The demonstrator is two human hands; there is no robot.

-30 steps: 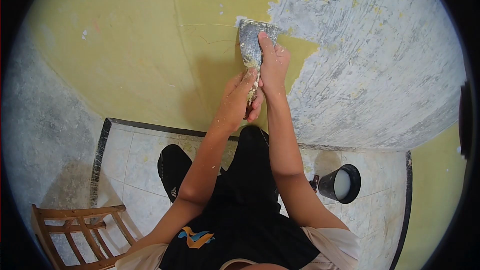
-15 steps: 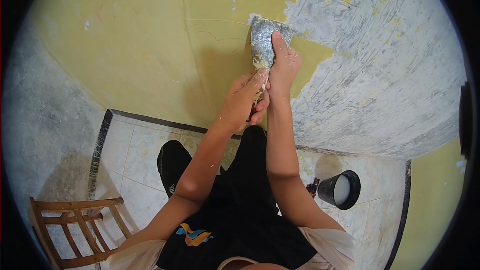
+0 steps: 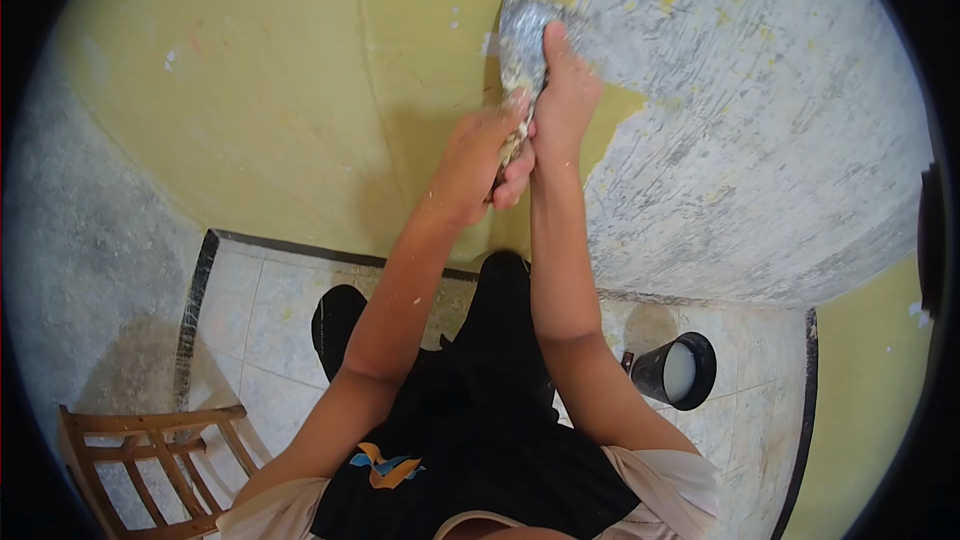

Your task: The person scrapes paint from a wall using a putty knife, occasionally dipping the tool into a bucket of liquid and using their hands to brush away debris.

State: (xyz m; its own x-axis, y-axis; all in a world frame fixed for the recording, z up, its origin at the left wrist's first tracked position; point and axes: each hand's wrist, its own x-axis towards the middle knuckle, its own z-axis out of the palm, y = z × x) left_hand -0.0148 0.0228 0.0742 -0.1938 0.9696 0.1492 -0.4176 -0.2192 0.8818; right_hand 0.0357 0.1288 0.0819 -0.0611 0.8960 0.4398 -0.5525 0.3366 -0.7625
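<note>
A wide metal scraper (image 3: pixel 525 40) lies with its blade against the yellow-green painted wall (image 3: pixel 290 60), near the ragged edge of the bare grey-white area (image 3: pixel 740 130). My left hand (image 3: pixel 482 162) is wrapped round the scraper's handle, which is smeared with pale flakes. Higher up, my right hand (image 3: pixel 568 100) grips the scraper by the blade, its thumb stretched along the metal and its other fingers mostly hidden behind. The blade's top edge is blurred by motion.
On the tiled floor (image 3: pixel 285 335) at the right stands a black bucket (image 3: pixel 664 376) of whitish liquid, with a small dark object beside it. A wooden chair (image 3: pixel 150 422) is at the lower left. Dark trim runs along the wall's foot.
Both hands and the scraper have moved up the wall, a little to the left at the blade. The grip looks the same.
</note>
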